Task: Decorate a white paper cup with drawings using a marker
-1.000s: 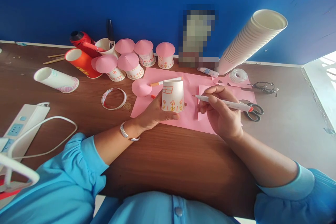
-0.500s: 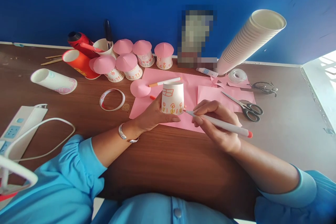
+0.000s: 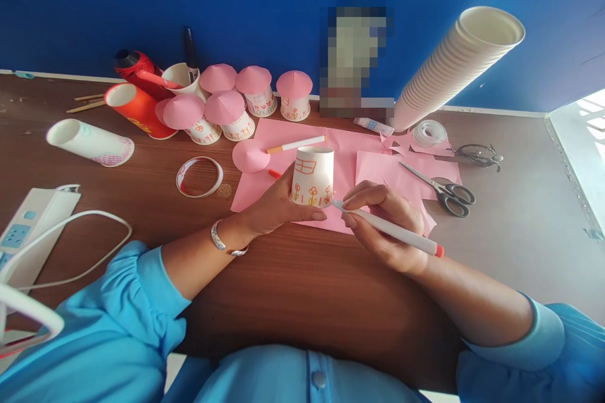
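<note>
From the head view, my left hand (image 3: 276,204) grips the upturned paper cup (image 3: 312,176) on the pink paper (image 3: 345,145), mid-worktop. My right hand (image 3: 385,227) has its fingers closed around a white marker (image 3: 387,230), tip touching the cup's lower right edge. Scissors (image 3: 442,189) lie further right.

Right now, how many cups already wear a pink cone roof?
5, clustered by the blue wall: back row; front row. Others may be hidden behind them.

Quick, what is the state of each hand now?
Left hand: closed around the upside-down paper cup.
Right hand: closed on the marker, tip at the cup.
</note>
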A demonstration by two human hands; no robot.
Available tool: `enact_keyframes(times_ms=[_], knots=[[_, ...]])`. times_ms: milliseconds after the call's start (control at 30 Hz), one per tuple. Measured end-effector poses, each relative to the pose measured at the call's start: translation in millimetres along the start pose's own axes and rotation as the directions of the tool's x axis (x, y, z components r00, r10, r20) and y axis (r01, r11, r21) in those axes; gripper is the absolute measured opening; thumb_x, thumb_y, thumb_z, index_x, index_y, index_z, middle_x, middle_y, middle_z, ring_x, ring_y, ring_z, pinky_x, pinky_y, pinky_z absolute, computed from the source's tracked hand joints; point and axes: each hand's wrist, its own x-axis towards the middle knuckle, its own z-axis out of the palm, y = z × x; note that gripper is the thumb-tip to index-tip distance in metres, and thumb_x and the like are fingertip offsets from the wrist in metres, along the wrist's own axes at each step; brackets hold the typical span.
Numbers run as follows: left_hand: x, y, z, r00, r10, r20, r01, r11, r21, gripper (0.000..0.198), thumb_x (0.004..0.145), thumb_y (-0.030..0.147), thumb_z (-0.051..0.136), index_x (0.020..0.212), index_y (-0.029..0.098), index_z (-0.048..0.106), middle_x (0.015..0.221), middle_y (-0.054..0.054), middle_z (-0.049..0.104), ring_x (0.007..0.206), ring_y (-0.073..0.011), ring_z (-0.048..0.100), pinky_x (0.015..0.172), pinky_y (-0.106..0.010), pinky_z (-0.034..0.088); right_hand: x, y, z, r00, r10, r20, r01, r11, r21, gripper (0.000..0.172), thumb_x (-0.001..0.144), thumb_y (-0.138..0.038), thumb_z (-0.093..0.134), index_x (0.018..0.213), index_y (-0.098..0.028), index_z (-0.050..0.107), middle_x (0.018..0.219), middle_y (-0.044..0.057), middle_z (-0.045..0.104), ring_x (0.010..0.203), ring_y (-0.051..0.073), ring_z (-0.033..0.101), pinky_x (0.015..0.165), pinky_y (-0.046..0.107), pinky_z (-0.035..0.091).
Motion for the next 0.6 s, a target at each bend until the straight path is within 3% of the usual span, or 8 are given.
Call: enact_keyframes(times_ms=[600], knots=[[1.1, 6.9, 3.4, 0.999, -0.049, 0.014, 0.049, 0.999, 0.005, 0.088, 0.065, 0.030, 0.100, 0.138, 0.027, 0.052, 0.112, -0.006, 0.071, 0.109, -0.0284, 0.070, 0.092, -0.042, 0.057, -0.1, 3.4, 0.7, 1.000, -0.014, 0.004, 0.014, 1.000, -0.009, 0.008, 0.095, -0.015, 0.070, 0.096, -0.022, 0.069, 0.080, 0.003, 0.072, 0.068, 0.017, 0.067, 0.059, 0.031, 0.052]])
